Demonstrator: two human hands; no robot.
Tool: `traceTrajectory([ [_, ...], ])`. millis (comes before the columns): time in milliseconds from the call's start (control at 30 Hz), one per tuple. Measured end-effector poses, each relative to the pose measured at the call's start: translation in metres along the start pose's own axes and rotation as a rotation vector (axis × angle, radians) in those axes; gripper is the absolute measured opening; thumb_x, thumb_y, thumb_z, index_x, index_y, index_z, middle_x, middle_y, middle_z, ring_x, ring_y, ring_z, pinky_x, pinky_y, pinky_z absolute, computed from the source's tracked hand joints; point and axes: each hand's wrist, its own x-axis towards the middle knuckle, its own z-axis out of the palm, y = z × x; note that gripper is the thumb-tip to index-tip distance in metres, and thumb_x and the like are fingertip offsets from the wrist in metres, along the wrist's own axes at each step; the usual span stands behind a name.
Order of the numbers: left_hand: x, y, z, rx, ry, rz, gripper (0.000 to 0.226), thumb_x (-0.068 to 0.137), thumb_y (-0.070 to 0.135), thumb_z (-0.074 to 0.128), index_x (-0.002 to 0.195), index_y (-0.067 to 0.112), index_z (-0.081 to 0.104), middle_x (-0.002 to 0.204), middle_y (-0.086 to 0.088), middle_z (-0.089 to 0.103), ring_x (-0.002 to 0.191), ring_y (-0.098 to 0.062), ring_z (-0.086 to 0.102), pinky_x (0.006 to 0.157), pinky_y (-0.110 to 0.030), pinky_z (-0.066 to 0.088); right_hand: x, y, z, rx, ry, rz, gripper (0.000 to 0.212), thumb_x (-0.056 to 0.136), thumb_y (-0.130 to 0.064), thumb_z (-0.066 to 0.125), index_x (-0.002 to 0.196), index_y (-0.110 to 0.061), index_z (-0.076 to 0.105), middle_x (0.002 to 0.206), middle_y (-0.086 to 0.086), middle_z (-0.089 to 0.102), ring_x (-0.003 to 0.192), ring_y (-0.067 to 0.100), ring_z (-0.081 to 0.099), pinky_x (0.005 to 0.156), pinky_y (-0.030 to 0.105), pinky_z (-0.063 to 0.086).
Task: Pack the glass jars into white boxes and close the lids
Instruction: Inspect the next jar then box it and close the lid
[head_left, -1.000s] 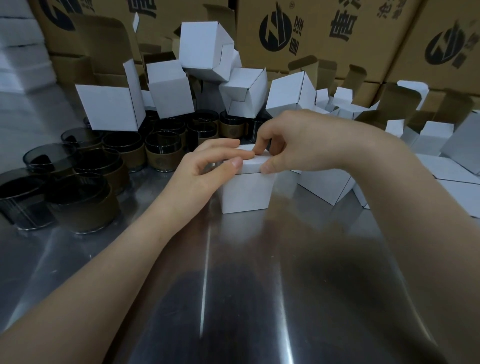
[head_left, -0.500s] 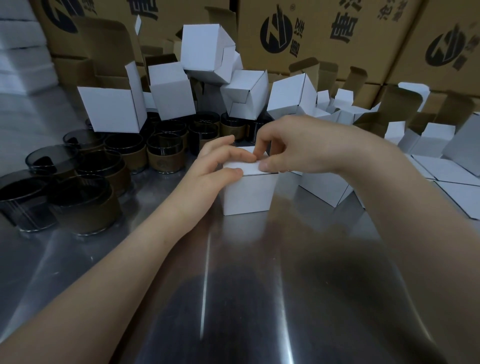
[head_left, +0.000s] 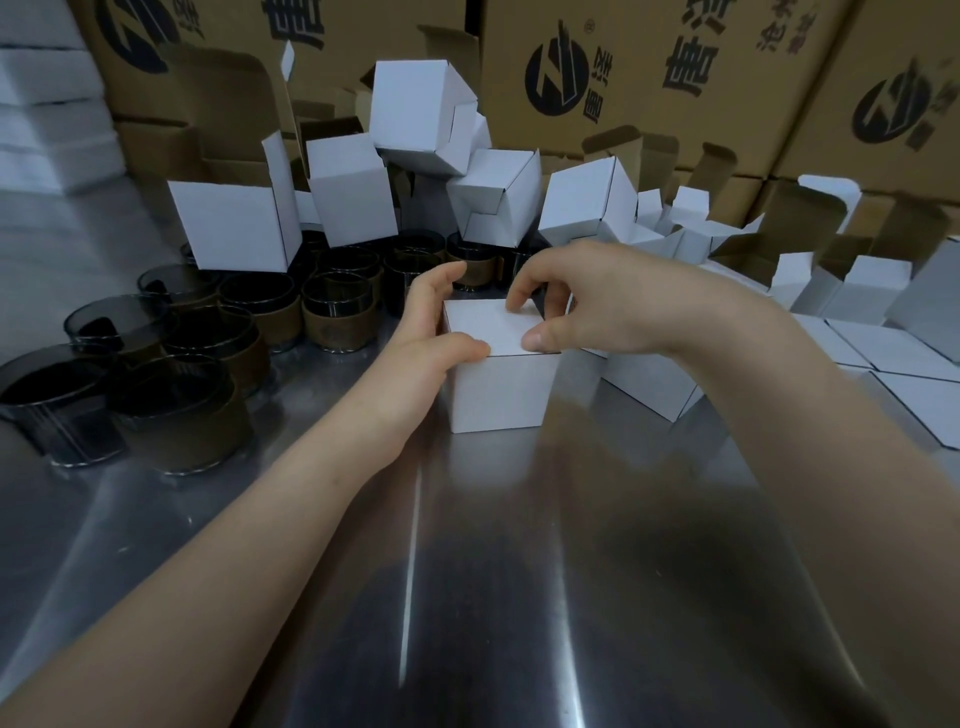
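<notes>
Our left hand (head_left: 431, 332) grips the side of the white box (head_left: 498, 389), and our right hand (head_left: 587, 301) pinches its lid (head_left: 488, 325). The box sits between them. Glass jars (head_left: 332, 312) stand left of our left hand. If we let go too soon, the lid may pop up. We cannot see inside the box.

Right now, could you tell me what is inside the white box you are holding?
The white box shows only its flat, closed lid, gripped by the left hand and pinched by the right hand. Whether a jar sits inside is covered by the lid.
</notes>
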Motion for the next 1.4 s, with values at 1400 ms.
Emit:
traceTrajectory([
  [1400,-0.008,-0.012,-0.005,0.431,0.168,-0.033,0.017,0.095,0.015,0.057,0.093,0.023,0.072,0.087,0.004,0.068,0.082,-0.010,0.060,0.074,-0.020,0.045,0.013,0.030,0.013,-0.215,0.167,0.338,0.030,0.086,-0.024,0.066,0.107,-0.005,0.056,0.109,0.011,0.041,0.093,0.026,0.043,0.076,0.035,0.041],
])
